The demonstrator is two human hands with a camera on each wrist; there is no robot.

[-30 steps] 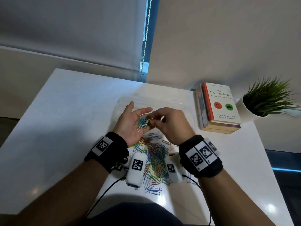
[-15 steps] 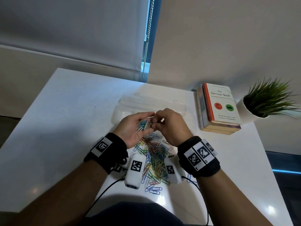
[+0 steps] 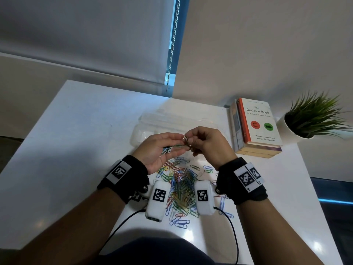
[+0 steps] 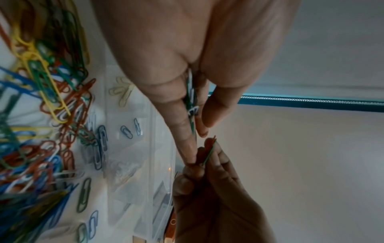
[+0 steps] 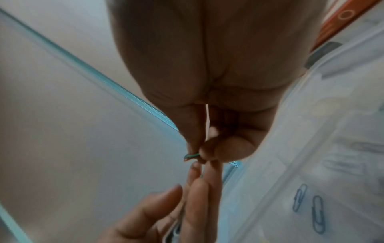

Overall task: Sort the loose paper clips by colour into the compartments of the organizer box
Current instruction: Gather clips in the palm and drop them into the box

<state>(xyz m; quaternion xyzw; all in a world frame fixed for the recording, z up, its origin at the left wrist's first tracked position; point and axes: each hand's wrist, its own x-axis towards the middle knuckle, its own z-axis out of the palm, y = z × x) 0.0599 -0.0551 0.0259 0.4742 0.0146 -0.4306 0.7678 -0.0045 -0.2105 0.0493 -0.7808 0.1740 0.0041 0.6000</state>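
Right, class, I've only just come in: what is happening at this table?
A person is sorting coloured paper clips. The left hand holds a small bunch of clips against its fingers, while the right hand pinches a couple of clips between thumb and fingertips, above the clear organizer box. A few blue clips already lie in one compartment. A large mixed pile waits on the white table.

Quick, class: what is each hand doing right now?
Left hand: cupped, holding a few paper clips in its palm.
Right hand: fingers pinching paper clips at their tips.
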